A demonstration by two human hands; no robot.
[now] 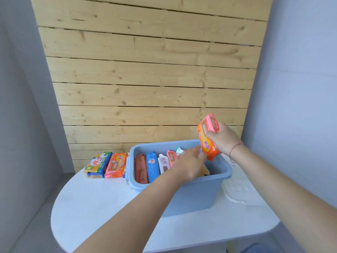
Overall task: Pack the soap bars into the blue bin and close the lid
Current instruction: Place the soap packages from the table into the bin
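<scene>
While my right hand (223, 138) clamps an orange-and-pink wrapped soap bar (208, 136) by its side, the bar stands near upright, long axis tilted slightly, its lower end dipping just over the right end of the blue bin (193, 194). My left hand (189, 164) reaches flat into the bin, fingers spread and holding nothing, fingertips beside the held bar's lower end.

Bin contents: five bars stood on edge in a row, long axes running front to back. Counted from the left: red (141, 169), blue (152, 168), white (164, 163), pink (171, 157), then a white-green one (179, 150) mostly hidden by my hand. Something yellow shows under my left palm; cannot identify.

Outside, just left of the bin: two wrapped stacks on the white table (87, 207), one yellow-blue (97, 164), one orange-pink (115, 165).

Wrappers glossy, crinkled plastic. Bin smooth, rectangular, rounded rim. A white, embossed lid (238, 190) lies to the bin's right.
</scene>
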